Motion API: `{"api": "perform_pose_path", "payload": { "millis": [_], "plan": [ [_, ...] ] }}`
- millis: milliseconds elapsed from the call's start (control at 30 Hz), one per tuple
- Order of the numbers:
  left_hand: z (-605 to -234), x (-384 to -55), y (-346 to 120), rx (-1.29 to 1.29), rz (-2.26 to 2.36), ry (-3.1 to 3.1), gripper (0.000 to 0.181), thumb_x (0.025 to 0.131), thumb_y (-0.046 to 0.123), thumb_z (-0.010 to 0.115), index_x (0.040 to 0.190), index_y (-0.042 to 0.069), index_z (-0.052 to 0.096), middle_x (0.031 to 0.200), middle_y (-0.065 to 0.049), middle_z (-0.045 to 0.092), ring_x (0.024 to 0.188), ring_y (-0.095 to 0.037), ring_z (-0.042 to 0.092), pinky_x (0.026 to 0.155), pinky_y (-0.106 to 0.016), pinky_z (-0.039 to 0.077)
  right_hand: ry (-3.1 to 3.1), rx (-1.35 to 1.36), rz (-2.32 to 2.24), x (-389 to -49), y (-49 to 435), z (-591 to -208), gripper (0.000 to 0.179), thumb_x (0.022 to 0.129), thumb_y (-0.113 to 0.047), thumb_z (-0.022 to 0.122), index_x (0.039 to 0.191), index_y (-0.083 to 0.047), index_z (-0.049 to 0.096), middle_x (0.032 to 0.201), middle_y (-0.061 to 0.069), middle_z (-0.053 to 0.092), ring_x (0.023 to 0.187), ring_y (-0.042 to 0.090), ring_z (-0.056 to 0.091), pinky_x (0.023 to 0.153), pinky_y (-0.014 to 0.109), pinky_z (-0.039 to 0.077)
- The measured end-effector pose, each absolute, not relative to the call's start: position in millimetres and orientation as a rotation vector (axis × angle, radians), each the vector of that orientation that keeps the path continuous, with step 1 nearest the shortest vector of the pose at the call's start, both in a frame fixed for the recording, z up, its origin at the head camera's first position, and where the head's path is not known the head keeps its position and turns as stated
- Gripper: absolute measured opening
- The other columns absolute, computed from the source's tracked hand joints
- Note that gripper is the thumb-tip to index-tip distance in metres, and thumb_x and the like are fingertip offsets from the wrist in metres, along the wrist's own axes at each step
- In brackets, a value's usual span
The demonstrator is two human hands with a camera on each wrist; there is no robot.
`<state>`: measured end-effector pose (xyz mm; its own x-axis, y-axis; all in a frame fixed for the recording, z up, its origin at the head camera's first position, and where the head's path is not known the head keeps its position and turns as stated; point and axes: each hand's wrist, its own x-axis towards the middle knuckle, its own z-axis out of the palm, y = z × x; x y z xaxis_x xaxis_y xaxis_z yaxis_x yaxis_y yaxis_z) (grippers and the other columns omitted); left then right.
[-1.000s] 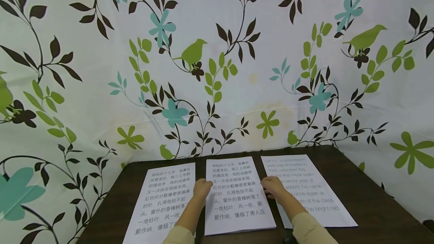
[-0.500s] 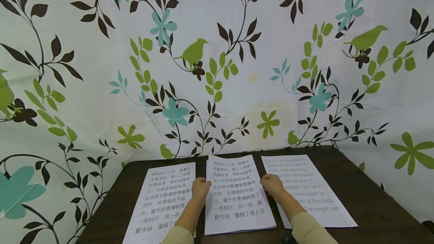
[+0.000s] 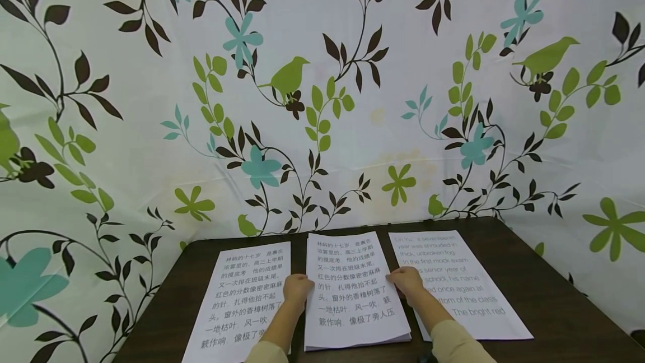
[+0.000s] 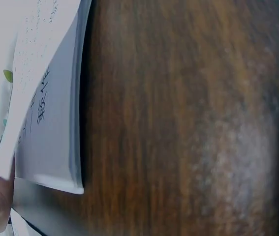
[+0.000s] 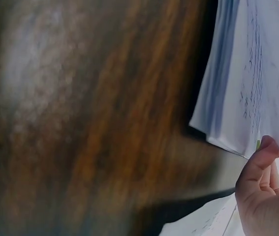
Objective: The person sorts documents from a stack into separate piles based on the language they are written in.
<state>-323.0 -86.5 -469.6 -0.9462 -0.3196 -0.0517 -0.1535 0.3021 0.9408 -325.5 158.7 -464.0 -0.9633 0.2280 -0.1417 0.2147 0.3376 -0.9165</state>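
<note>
Your left hand (image 3: 297, 288) and right hand (image 3: 407, 284) pinch 1 sheet (image 3: 347, 287) by opposite edges. Tabletop (image 3: 556, 296) spreads well right of both.

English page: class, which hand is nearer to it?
Right. The right hand overlaps the left side of the English page in the head view; the left hand is at the left edge of the middle stack.

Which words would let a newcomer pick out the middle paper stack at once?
Below the patterned backdrop is a dark table. Its middle stack carries Chinese print; unlike the Chinese page and English page flanking it, it has the left hand and right hand holding paper at its side edges.
</note>
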Motion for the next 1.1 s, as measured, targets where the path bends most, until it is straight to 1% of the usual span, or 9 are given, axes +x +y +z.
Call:
{"api": "perform_pose_path", "payload": {
  "millis": [133,333,600,867,1100],
  "plan": [
    [-468.4,-321.0,-84.7,0.434,-1.741,-2.405,0.028,0.070,-0.004,0.056,0.096,-0.014,0.056,0.084,-0.021,0.058,0.076,-0.032,0.056,0.064,-0.039,0.048,-2.564,-0.412,1.744,-326.5,158.1,-466.8,0.014,0.074,-0.005,0.058,0.080,0.008,0.056,0.070,0.010,0.053,0.059,0.018,0.050,0.050,0.026,0.042],
    [-468.3,-320.7,-83.8,0.417,-1.751,-2.411,0.029,0.072,-0.004,0.054,0.100,-0.014,0.055,0.087,-0.022,0.057,0.080,-0.034,0.055,0.068,-0.042,0.047,-2.594,-0.419,1.714,-327.2,158.6,-466.8,0.013,0.076,-0.007,0.057,0.078,0.006,0.057,0.070,0.010,0.053,0.060,0.019,0.048,0.049,0.026,0.040],
    [-470.9,-323.1,-84.8,0.423,-1.797,-2.394,0.030,0.073,-0.005,0.054,0.101,-0.014,0.054,0.090,-0.023,0.056,0.083,-0.035,0.054,0.070,-0.043,0.046,-2.625,-0.428,1.693,-326.3,160.4,-463.2,0.013,0.078,-0.006,0.054,0.081,0.007,0.057,0.073,0.011,0.054,0.065,0.020,0.051,0.052,0.026,0.043],
    [-466.9,-320.3,-83.9,0.445,-1.869,-2.377,0.028,0.075,-0.004,0.054,0.102,-0.013,0.054,0.085,-0.016,0.057,0.078,-0.029,0.056,0.066,-0.039,0.047,-2.607,-0.453,1.713,-326.2,162.8,-459.7,0.013,0.079,-0.003,0.050,0.085,0.007,0.055,0.075,0.013,0.053,0.065,0.019,0.051,0.050,0.024,0.042],
    [-463.2,-322.8,-87.2,0.375,-1.904,-2.338,0.025,0.072,-0.006,0.055,0.096,-0.012,0.058,0.082,-0.016,0.058,0.069,-0.024,0.055,0.053,-0.029,0.045,-2.595,-0.437,1.729,-325.9,163.2,-453.8,0.011,0.079,-0.003,0.050,0.084,0.006,0.055,0.077,0.013,0.052,0.065,0.019,0.051,0.051,0.022,0.042]
  ]
}}
